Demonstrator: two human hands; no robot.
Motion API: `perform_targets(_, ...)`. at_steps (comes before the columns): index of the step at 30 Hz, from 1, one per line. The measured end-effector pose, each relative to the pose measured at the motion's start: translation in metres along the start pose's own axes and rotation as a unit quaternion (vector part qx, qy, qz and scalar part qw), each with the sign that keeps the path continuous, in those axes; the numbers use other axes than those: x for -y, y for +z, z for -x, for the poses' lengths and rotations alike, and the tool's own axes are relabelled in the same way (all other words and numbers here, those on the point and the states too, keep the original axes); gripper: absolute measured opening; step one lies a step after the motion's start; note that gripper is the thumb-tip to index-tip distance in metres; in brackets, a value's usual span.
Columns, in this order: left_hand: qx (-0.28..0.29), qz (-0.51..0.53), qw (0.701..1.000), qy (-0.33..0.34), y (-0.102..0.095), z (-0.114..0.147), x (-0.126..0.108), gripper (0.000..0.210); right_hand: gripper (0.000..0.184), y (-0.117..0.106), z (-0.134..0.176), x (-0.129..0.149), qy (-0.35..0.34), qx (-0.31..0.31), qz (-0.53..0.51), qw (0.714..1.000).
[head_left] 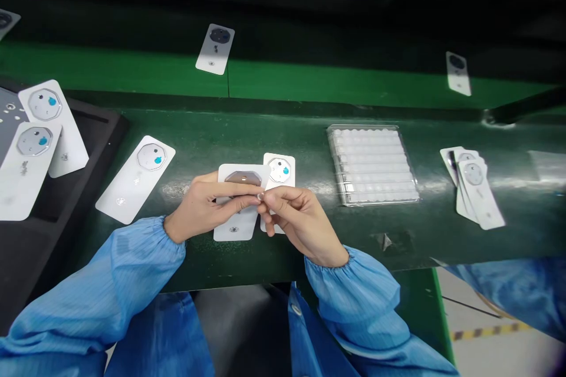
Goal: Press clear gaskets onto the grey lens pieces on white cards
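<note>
Over a green bench (305,138), the left hand (206,203) is crossing a panel (233,234) pointing lengthwise away, its fingertips and the right hand's (305,218) pinching a tiny piece (260,195) near the panel's right edge.

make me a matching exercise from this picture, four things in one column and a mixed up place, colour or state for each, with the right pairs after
Column 1
1. left grip
2. transparent case
3. left sleeve
4. fanned cards

Column 2
A. overlapping, at the right of the green table
B. blue
C. fingertips close beside those of the right grip
D. filled with white rows

Pairs: 1-C, 2-D, 3-B, 4-A
</note>
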State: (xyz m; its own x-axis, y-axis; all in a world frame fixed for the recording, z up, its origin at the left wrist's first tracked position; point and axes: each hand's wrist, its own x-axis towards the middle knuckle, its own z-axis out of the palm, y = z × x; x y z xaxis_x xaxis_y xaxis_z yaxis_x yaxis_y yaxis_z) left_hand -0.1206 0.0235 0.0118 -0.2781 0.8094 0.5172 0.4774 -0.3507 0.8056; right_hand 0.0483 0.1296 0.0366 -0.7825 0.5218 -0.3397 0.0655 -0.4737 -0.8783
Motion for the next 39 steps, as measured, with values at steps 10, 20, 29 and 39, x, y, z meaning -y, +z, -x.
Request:
perform_targets(10,0.018,-0.008,0.999,-0.047,0.0,0.0,-0.001,0.014,0.028,-0.003,0.002,0.005,-0.058,-0.022,0.127,0.99)
perform_targets(20,0.015,0.066,0.983,-0.174,0.002,0.004,-0.005,0.057,0.022,0.012,0.0,0.008,-0.189,-0.122,0.335,0.915)
perform_targets(29,0.014,0.101,0.977,-0.189,0.003,0.006,-0.005,0.072,0.021,0.015,-0.004,0.002,-0.213,-0.144,0.375,0.891)
perform_targets(39,-0.024,0.103,0.974,-0.202,0.004,0.008,-0.011,0.092,0.025,0.016,-0.006,0.01,-0.198,-0.151,0.369,0.895)
